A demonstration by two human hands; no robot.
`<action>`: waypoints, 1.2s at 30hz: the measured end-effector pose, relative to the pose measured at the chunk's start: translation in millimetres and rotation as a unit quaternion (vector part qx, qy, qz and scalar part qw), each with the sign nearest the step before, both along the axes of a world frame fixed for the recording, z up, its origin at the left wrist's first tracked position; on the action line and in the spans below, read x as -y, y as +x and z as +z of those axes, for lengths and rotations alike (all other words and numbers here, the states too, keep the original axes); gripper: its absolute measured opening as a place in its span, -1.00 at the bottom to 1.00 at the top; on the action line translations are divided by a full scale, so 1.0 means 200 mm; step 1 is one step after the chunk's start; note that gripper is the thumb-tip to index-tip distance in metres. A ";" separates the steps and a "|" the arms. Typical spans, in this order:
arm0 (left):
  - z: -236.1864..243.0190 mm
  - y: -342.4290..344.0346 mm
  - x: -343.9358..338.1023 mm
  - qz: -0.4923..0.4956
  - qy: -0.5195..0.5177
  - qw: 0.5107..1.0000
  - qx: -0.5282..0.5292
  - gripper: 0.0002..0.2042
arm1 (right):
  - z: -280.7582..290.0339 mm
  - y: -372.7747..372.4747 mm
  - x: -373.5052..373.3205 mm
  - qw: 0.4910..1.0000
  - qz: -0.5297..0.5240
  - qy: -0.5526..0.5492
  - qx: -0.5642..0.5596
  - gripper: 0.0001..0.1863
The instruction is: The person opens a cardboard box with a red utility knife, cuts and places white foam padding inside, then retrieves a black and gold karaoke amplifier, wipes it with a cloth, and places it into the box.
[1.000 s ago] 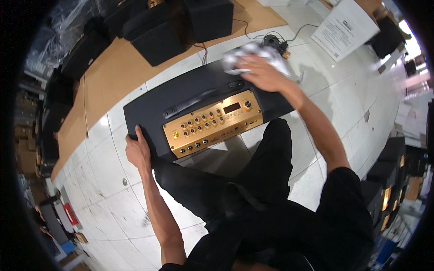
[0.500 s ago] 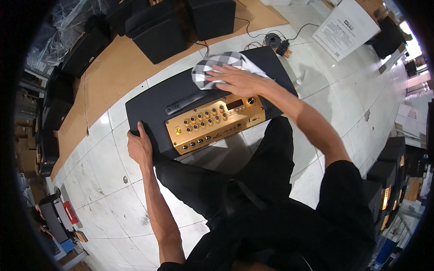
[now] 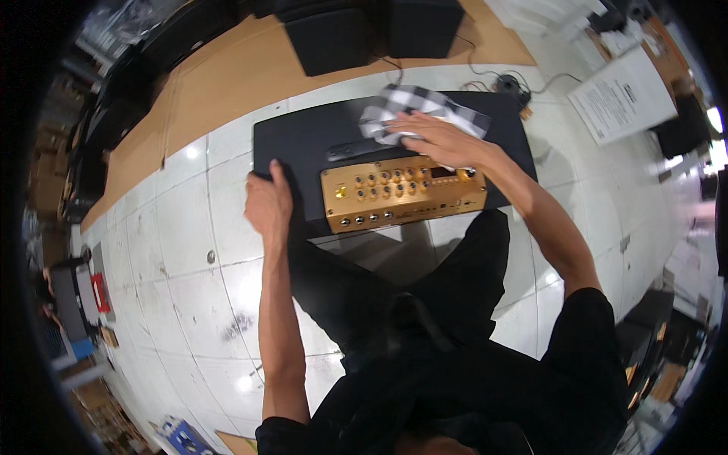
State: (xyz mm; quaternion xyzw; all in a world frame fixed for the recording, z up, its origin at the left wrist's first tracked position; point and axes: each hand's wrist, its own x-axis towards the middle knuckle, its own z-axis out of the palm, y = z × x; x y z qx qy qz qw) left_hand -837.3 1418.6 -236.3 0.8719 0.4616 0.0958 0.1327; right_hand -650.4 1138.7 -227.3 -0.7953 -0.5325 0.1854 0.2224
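Note:
A black speaker cabinet (image 3: 292, 144) lies in front of my legs, with a gold control panel (image 3: 379, 199) of several knobs facing up and a black strap handle (image 3: 353, 151) beside it. My left hand (image 3: 268, 199) grips the cabinet's left edge, thumb on top and the other fingers mostly hidden at the side. On the far right part of the top rests a black-and-white checked cloth (image 3: 409, 100). Flat over this cloth lies my right hand (image 3: 440, 140), fingers stretched out and pressing it down. The hand covers part of the panel's right end.
More black speaker cabinets (image 3: 334, 42) stand on brown cardboard (image 3: 220, 64) beyond. Cables and a black reel-like thing (image 3: 512, 87) lie on the tiled floor at the far right, near a white box (image 3: 626, 95). Further cabinets (image 3: 644, 326) stand at the right.
In the picture the cabinet and both hands sit farther right, and the view has shifted. My right hand and the cloth have slid a little along the top toward the panel's right end.

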 end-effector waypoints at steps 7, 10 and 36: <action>-0.05 0.00 -0.07 -0.033 -0.007 0.999 0.039 -0.63 | -0.08 -0.19 -1.02 0.974 0.197 0.011 0.111 -0.44; -0.07 -0.01 -0.09 -0.028 -0.010 0.998 0.055 -0.66 | -0.11 -0.15 -1.03 0.974 0.186 0.027 0.126 -0.46; -0.06 -0.32 -0.14 0.031 -0.019 0.886 0.463 -0.67 | -0.16 -0.91 -1.12 0.961 0.096 0.127 0.226 -0.30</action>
